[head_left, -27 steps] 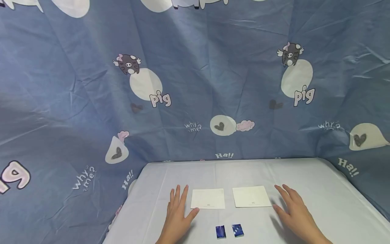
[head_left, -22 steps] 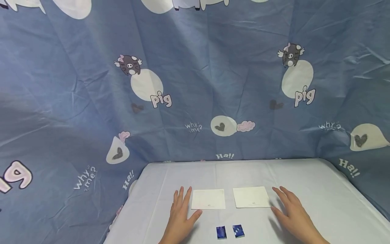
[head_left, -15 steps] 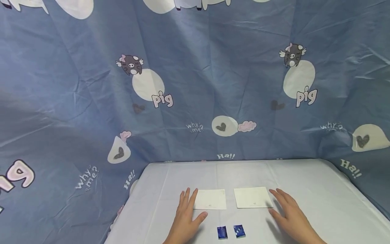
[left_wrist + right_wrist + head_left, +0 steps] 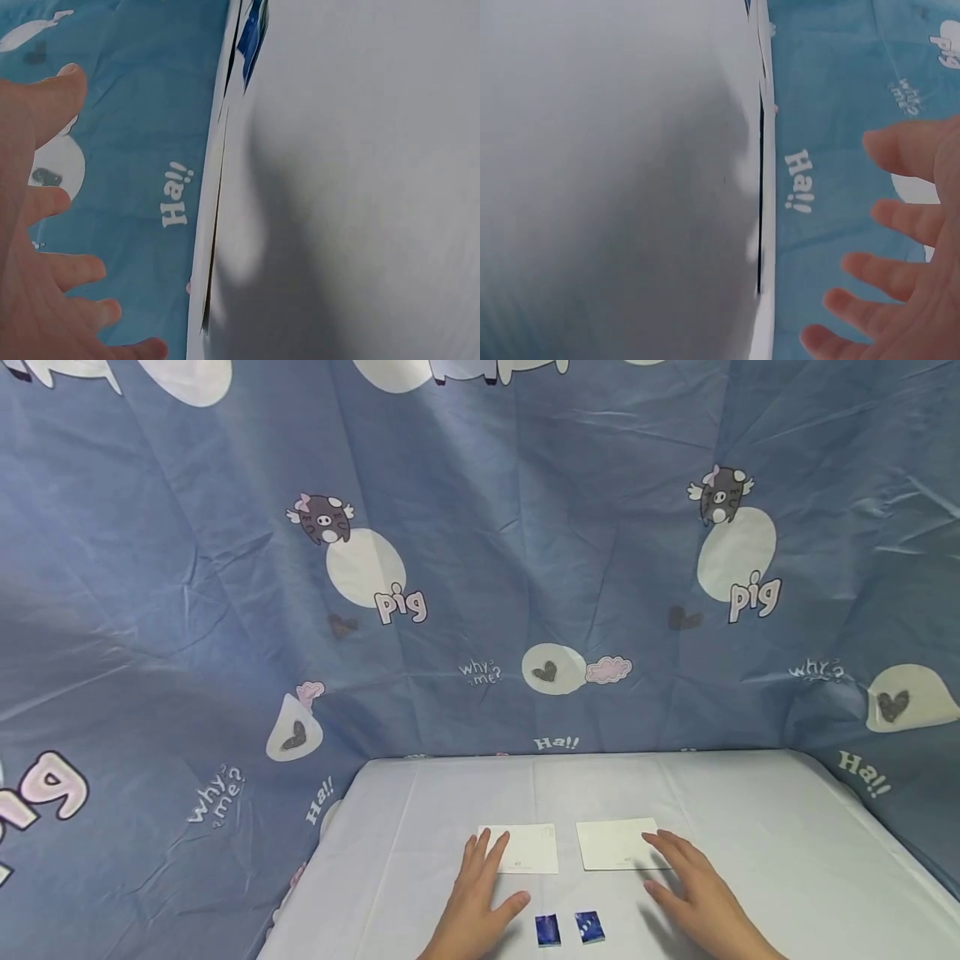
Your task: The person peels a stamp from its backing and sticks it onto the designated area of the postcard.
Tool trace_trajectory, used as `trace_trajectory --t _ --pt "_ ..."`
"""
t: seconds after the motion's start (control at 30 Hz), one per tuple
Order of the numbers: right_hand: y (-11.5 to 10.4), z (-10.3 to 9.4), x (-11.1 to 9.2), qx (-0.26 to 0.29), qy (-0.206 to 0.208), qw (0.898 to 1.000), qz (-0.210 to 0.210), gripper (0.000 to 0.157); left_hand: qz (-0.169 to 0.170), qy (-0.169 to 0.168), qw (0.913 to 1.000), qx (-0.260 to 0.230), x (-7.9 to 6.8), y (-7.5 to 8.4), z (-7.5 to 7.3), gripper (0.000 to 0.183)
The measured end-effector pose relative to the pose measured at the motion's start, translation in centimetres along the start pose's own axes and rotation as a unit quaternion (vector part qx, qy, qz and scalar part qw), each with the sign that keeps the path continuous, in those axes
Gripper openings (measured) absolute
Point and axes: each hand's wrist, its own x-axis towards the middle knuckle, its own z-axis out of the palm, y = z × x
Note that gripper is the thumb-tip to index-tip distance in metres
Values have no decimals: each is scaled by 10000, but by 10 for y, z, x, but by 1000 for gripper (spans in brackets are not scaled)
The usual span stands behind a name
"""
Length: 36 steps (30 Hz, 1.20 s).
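Observation:
Two white cards lie side by side on the white-covered table in the head view. My left hand point(image 4: 480, 897), fingers spread, hovers over the left edge of the left white card point(image 4: 532, 850); its thumb points toward the small blue pieces. Over the near right corner of the right white card point(image 4: 618, 845) is my right hand point(image 4: 693, 889), fingers extended and apart. Between the hands, nearer me, lie two small flat dark-blue items, a left blue piece point(image 4: 547, 931) and a right blue piece point(image 4: 589, 927) with pale marks. Both wrist views show the hands raised above the table, holding nothing.
The white cloth point(image 4: 420, 810) covers the table, which ends against a blue curtain point(image 4: 465, 710) printed with pigs and words. The curtain also hangs along the left and right sides. Hand shadows fall on the cloth.
My left hand has moved right, from beside the left card to over its edge. My right hand has shifted left to overlap the right card. Cards and blue pieces stay put.

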Motion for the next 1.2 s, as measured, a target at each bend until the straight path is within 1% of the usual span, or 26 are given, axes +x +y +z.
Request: trace_trajectory --t 0.13,0.27,0.37,0.43,0.47,0.6,0.7,0.77,0.87,0.93,1.0,1.2 --pt "-5 3 0 51 -52 10000 -56 65 132 -138 9998 -85 0 3 5 79" --pt "-10 6 0 52 -84 9999 -93 65 511 -122 9985 -126 -2 8 10 77" --pt "-15 9 0 70 -134 9998 -118 64 711 -172 9972 -155 -4 13 13 75" --pt "-19 10 1 101 -181 9997 -121 63 672 -284 9972 -189 -5 17 16 76" --pt "-20 11 1 120 -203 9996 -130 63 601 -367 9974 -166 -5 19 17 76" --pt "-24 15 0 72 -129 9995 -274 61 357 -779 9963 -13 -5 30 22 80" --pt "-25 18 -1 32 -93 9993 -361 62 349 -1055 9936 195 -4 37 26 80" --pt "-26 19 -2 70 -172 9993 -329 62 336 -1191 9919 275 -3 41 28 79" --pt "-29 21 -2 219 -363 9989 -215 59 206 -1314 9905 336 -3 46 30 78" --pt "-31 22 -2 247 -466 9984 -181 58 76 -1336 9905 315 -3 48 31 77" --pt "-33 22 -2 267 -561 9980 -149 57 46 -1280 9913 310 -4 50 32 75" --pt "-39 28 -3 282 -858 9954 -316 55 427 -853 9949 323 -2 54 38 70"
